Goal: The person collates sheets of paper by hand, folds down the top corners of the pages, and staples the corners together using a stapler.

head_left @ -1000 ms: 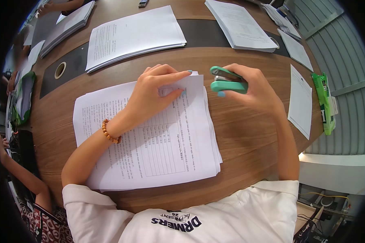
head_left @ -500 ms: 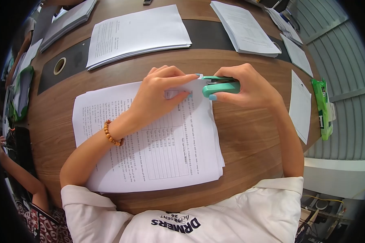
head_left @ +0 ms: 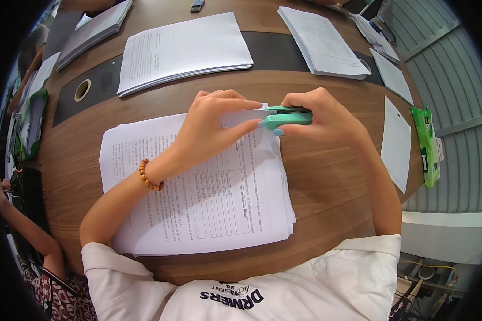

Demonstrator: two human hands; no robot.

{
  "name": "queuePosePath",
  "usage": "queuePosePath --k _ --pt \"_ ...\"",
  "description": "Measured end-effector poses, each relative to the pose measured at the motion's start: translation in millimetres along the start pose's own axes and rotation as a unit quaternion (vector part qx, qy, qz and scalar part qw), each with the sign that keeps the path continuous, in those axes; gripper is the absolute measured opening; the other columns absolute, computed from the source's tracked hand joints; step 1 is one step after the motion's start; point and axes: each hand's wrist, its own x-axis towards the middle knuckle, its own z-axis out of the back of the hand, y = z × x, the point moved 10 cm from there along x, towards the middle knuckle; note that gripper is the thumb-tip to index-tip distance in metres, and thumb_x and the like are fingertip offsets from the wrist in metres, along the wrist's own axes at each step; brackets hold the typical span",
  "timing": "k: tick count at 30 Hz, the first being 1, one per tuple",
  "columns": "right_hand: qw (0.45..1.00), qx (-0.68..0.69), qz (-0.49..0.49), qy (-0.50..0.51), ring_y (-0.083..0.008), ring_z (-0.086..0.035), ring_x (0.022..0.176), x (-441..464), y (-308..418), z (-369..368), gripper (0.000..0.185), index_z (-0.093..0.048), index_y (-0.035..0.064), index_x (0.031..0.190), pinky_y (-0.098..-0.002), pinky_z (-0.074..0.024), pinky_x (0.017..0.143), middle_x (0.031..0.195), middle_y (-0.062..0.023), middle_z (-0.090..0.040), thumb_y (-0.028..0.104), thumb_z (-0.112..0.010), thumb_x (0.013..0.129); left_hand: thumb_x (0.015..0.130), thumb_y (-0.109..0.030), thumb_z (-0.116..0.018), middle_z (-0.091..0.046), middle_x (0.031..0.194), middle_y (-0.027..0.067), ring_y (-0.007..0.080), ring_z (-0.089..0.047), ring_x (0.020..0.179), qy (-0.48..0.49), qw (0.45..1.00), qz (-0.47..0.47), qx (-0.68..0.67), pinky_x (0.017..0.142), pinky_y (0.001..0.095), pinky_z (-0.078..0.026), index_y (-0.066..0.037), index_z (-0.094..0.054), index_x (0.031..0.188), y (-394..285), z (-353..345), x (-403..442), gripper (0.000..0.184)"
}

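A stack of printed sheets (head_left: pixel 219 208) lies in front of me on the wooden table. My left hand (head_left: pixel 211 120) pinches the top sheets near their upper right corner, its forearm resting across the print. In my right hand (head_left: pixel 324 117) is a green stapler (head_left: pixel 289 117), gripped between thumb and fingers. The stapler's jaws are around the corner of the sheets, right beside my left fingertips. Whether a staple has gone in cannot be seen.
More paper stacks lie beyond, at the middle (head_left: pixel 185 51) and the right (head_left: pixel 324 43). A loose sheet (head_left: pixel 396 144) and a green packet (head_left: pixel 426 144) are on the right. Another person's arm (head_left: pixel 32 230) shows at the left edge.
The stapler in my right hand has moved left onto the paper corner, and its jaws have come closer together. My left hand has shifted slightly right, still at the corner.
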Motion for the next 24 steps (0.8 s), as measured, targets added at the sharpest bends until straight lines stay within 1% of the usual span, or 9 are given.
queuePosePath --k 2,4,7,14,16,17,19,23,24 --pt "1.000 -0.002 0.003 0.002 -0.0138 -0.052 0.051 -0.7 1.0 -0.5 0.023 -0.061 0.0000 0.082 -0.0253 -0.0375 0.048 0.061 -0.0084 -0.058 0.019 -0.072 0.073 0.073 -0.020 -0.073 -0.067 0.086 0.0073 0.0171 -0.057 0.074 0.001 1.000 0.004 0.006 0.079 0.0309 -0.040 -0.005 -0.068 0.102 0.9 -0.1 7.3 0.032" --pt "1.000 -0.007 -0.010 -0.001 -0.0143 -0.052 0.051 -0.8 -0.8 1.0 0.025 -0.061 0.0001 0.083 -0.0252 -0.0379 0.048 0.062 -0.0086 -0.058 0.020 -0.073 0.072 0.073 -0.020 -0.072 -0.068 0.089 0.0126 0.0204 -0.061 0.073 0.042 0.992 0.024 -0.118 0.082 0.0319 -0.040 -0.002 -0.068 0.100 6.0 -8.2 14.0 0.032" --pt "1.000 0.004 0.007 -0.016 -0.0145 -0.052 0.051 -1.7 -0.5 0.8 0.026 -0.061 0.0003 0.082 -0.0259 -0.0382 0.048 0.062 -0.0085 -0.058 0.020 -0.074 0.072 0.074 -0.019 -0.072 -0.068 0.090 0.0162 0.0231 -0.063 0.073 0.017 0.990 0.010 -0.141 0.085 0.0329 -0.040 0.000 -0.068 0.098 6.0 -11.0 14.2 0.031" --pt "0.997 -0.027 0.052 -0.041 -0.0218 -0.052 0.047 -0.9 9.8 3.3 0.027 -0.057 0.0001 0.074 -0.0303 -0.0388 0.047 0.057 -0.0127 -0.056 0.022 -0.073 0.073 0.074 -0.017 -0.071 -0.068 0.088 0.0159 0.0237 -0.061 0.070 0.007 0.998 0.013 -0.055 0.085 0.0320 -0.039 0.001 -0.069 0.094 1.5 -11.3 9.0 0.027" --pt "0.998 -0.030 0.049 -0.029 -0.0231 -0.052 0.048 0.3 9.2 1.9 0.026 -0.056 0.0005 0.074 -0.0315 -0.0388 0.047 0.059 -0.0133 -0.056 0.021 -0.072 0.074 0.075 -0.016 -0.072 -0.069 0.087 0.0076 0.0164 -0.057 0.074 0.022 1.000 0.005 -0.003 0.079 0.0306 -0.038 -0.004 -0.069 0.100 -3.5 -9.4 9.7 0.028" --pt "0.998 -0.031 0.051 -0.030 -0.0231 -0.052 0.048 0.2 10.2 2.0 0.026 -0.056 0.0005 0.074 -0.0315 -0.0388 0.047 0.059 -0.0133 -0.056 0.021 -0.072 0.074 0.075 -0.016 -0.072 -0.069 0.087 0.0076 0.0164 -0.057 0.074 0.021 1.000 0.005 -0.001 0.079 0.0306 -0.038 -0.004 -0.069 0.100 -5.4 -4.0 12.4 0.028" --pt "0.999 -0.036 0.019 -0.030 -0.0222 -0.053 0.051 -0.2 3.8 1.6 0.027 -0.058 -0.0003 0.079 -0.0310 -0.0409 0.050 0.063 -0.0130 -0.058 0.021 -0.073 0.073 0.072 -0.012 -0.071 -0.069 0.083 0.0146 0.0172 -0.064 0.072 0.122 0.971 0.154 -0.135 0.075 0.0295 -0.047 0.001 -0.070 0.091 17.5 -14.8 14.9 0.023" --pt "0.997 0.006 0.040 -0.071 -0.0215 -0.054 0.057 -10.9 10.7 15.2 0.030 -0.060 -0.0004 0.085 -0.0302 -0.0432 0.055 0.069 -0.0126 -0.060 0.023 -0.074 0.073 0.072 -0.010 -0.069 -0.069 0.081 0.0129 0.0145 -0.063 0.072 0.142 0.982 0.117 -0.051 0.072 0.0278 -0.050 0.001 -0.070 0.089 31.2 7.6 11.5 0.021" --pt "0.997 0.016 -0.014 -0.079 -0.0166 -0.053 0.061 -16.6 0.1 19.6 0.030 -0.060 0.0000 0.090 -0.0292 -0.0427 0.057 0.072 -0.0101 -0.061 0.020 -0.074 0.072 0.072 -0.009 -0.068 -0.068 0.079 0.0117 0.0143 -0.063 0.071 0.168 0.977 0.119 -0.057 0.073 0.0271 -0.049 0.002 -0.069 0.088 34.0 8.1 8.9 0.019"
